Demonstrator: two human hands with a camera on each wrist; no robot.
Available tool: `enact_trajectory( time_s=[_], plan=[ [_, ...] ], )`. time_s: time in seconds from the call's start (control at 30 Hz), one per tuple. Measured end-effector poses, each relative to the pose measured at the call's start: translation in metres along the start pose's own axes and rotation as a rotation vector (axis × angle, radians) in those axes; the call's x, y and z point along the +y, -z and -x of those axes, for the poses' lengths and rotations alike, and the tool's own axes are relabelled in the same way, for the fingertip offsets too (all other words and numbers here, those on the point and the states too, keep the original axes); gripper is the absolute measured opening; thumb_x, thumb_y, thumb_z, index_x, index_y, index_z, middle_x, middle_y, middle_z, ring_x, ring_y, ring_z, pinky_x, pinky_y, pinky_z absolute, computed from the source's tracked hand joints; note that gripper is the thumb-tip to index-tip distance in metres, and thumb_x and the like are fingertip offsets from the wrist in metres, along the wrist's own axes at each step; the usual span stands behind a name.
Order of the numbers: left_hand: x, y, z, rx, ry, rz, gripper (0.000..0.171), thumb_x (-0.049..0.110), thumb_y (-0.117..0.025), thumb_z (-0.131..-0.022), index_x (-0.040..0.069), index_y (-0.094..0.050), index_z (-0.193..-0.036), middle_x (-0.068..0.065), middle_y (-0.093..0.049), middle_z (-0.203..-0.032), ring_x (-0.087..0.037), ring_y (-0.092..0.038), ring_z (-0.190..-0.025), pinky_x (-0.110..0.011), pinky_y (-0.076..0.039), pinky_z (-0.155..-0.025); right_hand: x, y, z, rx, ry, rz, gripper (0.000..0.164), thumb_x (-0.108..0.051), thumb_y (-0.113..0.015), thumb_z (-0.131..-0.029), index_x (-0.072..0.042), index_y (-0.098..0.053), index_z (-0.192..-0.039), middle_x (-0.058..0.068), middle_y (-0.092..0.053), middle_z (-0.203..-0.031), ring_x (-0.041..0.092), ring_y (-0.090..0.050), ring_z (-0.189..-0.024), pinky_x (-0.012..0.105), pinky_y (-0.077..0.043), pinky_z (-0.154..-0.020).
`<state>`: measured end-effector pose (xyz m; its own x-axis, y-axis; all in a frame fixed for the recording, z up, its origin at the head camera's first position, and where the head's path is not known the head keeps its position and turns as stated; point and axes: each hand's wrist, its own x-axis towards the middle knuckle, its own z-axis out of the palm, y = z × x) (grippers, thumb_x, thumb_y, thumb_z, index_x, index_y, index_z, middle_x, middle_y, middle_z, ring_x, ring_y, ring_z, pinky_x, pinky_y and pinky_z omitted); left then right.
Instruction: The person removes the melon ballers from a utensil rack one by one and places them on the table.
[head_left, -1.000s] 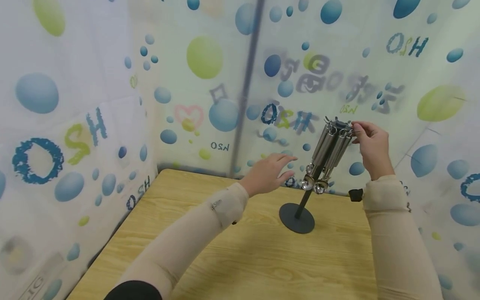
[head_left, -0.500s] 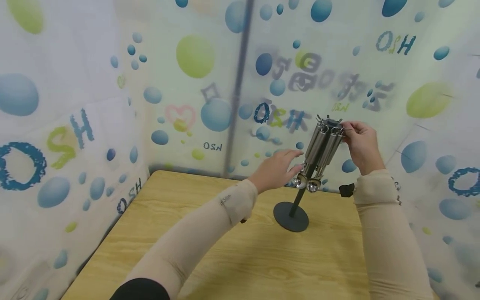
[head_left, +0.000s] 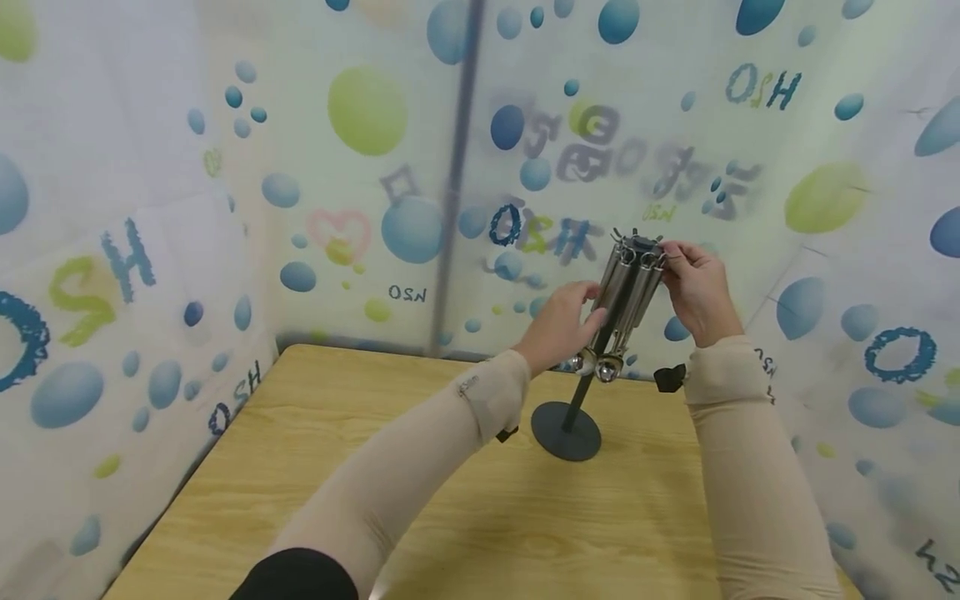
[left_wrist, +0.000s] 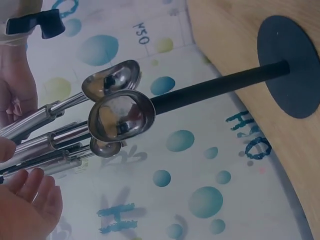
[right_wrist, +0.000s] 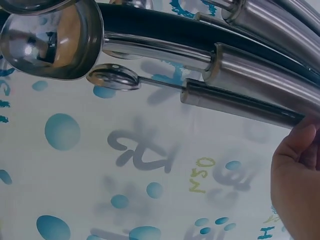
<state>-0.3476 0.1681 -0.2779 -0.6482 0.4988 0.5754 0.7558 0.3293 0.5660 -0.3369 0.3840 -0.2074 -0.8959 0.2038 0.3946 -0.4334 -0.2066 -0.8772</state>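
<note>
I observe the slim utensil point(right_wrist: 240, 104) hanging on the rack's right side: long axis roughly parallel to the pole point(left_wrist: 220, 92), handle up, bowl down. The right hand point(head_left: 702, 287) pinches its upper end. The left hand point(head_left: 558, 325), fingers parted, adjoins neighbouring handles point(left_wrist: 35, 150); contact undetermined. The table point(head_left: 525, 517) supports the base point(head_left: 566, 432).

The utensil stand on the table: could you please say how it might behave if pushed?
The utensil stand might tip, since the metal utensils hang high on a thin pole. Its flat round base should probably prevent rolling. The utensils would likely swing, hanging by their upper ends.
</note>
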Motion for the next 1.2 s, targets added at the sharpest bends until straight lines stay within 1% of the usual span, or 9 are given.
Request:
enact_trajectory(
  time_s=[0.17, 0.27, 0.37, 0.53, 0.77, 0.87, 1.0, 1.1, 1.2],
  plan=[
    [0.003, -0.003, -0.007, 0.044, 0.091, 0.164, 0.037, 0.024, -0.056, -0.107, 0.006, -0.056, -0.139, -0.007, -0.062, -0.129, -0.018, -0.059, -0.117, -0.028, -0.050, -0.095, 0.001, -0.002, -0.005, -0.026, 0.023, -0.033, 0.013, -0.014, -0.061, -0.099, -0.003, -0.068, -0.096, 0.003, -0.063, -0.091, 0.012, -0.058, -0.078, 0.020, -0.051, -0.068],
    [0.005, -0.003, -0.009, 0.049, 0.106, 0.213, 0.037, 0.024, -0.056, -0.107, 0.006, -0.056, -0.139, -0.006, -0.064, -0.125, -0.016, -0.060, -0.112, -0.028, -0.051, -0.091, 0.001, -0.002, -0.007, -0.042, 0.026, -0.090, 0.014, -0.011, -0.060, -0.099, -0.001, -0.068, -0.095, 0.004, -0.064, -0.087, 0.013, -0.059, -0.076, 0.021, -0.051, -0.066],
    [0.005, -0.005, -0.010, 0.050, 0.095, 0.220, 0.038, 0.026, -0.055, -0.107, 0.007, -0.056, -0.140, -0.005, -0.065, -0.122, -0.014, -0.060, -0.108, -0.026, -0.051, -0.088, 0.001, -0.003, -0.008, -0.051, 0.019, -0.106, 0.014, -0.010, -0.060, -0.099, 0.000, -0.068, -0.094, 0.005, -0.065, -0.086, 0.013, -0.059, -0.074, 0.022, -0.050, -0.065],
    [0.007, -0.008, -0.013, 0.068, 0.074, 0.223, 0.038, 0.026, -0.057, -0.106, 0.006, -0.057, -0.139, -0.003, -0.065, -0.114, -0.012, -0.060, -0.102, -0.025, -0.050, -0.083, 0.001, -0.005, -0.007, -0.057, 0.014, -0.082, 0.014, -0.011, -0.060, -0.100, 0.000, -0.067, -0.095, 0.005, -0.065, -0.087, 0.013, -0.058, -0.075, 0.022, -0.050, -0.065],
    [0.010, -0.009, -0.017, 0.077, 0.068, 0.195, 0.037, 0.028, -0.055, -0.107, 0.004, -0.060, -0.136, -0.007, -0.062, -0.116, -0.016, -0.059, -0.102, -0.025, -0.049, -0.086, 0.000, -0.004, -0.007, -0.066, 0.016, -0.074, 0.012, -0.011, -0.061, -0.099, -0.002, -0.067, -0.096, 0.003, -0.063, -0.090, 0.013, -0.057, -0.076, 0.021, -0.050, -0.066],
    [0.010, -0.009, -0.017, 0.076, 0.081, 0.227, 0.037, 0.027, -0.056, -0.107, 0.005, -0.060, -0.136, -0.006, -0.065, -0.120, -0.016, -0.061, -0.107, -0.025, -0.051, -0.087, 0.000, -0.003, -0.006, -0.060, 0.013, -0.064, 0.012, -0.011, -0.061, -0.099, -0.002, -0.067, -0.095, 0.003, -0.063, -0.089, 0.013, -0.056, -0.075, 0.021, -0.049, -0.066],
    [0.009, -0.010, -0.017, 0.072, 0.127, 0.291, 0.038, 0.028, -0.058, -0.106, 0.006, -0.058, -0.138, -0.006, -0.067, -0.125, -0.014, -0.064, -0.111, -0.024, -0.053, -0.087, 0.001, -0.001, -0.005, -0.051, 0.008, -0.050, 0.012, -0.012, -0.061, -0.099, -0.002, -0.067, -0.095, 0.003, -0.064, -0.090, 0.013, -0.057, -0.076, 0.021, -0.050, -0.067],
    [0.009, -0.011, -0.018, 0.071, 0.140, 0.333, 0.041, 0.025, -0.059, -0.105, 0.009, -0.054, -0.143, -0.007, -0.068, -0.125, -0.012, -0.066, -0.107, -0.024, -0.054, -0.083, 0.002, 0.000, -0.005, -0.041, 0.008, -0.032, 0.012, -0.013, -0.061, -0.099, -0.003, -0.067, -0.095, 0.003, -0.064, -0.090, 0.013, -0.057, -0.077, 0.021, -0.050, -0.067],
    [0.010, -0.012, -0.018, 0.074, 0.123, 0.348, 0.045, 0.022, -0.060, -0.104, 0.011, -0.050, -0.148, -0.008, -0.071, -0.121, -0.010, -0.068, -0.100, -0.024, -0.055, -0.079, 0.002, 0.002, -0.004, -0.030, 0.009, -0.005, 0.012, -0.014, -0.061, -0.099, -0.004, -0.068, -0.096, 0.002, -0.063, -0.091, 0.012, -0.058, -0.078, 0.021, -0.050, -0.068]
  ],
)
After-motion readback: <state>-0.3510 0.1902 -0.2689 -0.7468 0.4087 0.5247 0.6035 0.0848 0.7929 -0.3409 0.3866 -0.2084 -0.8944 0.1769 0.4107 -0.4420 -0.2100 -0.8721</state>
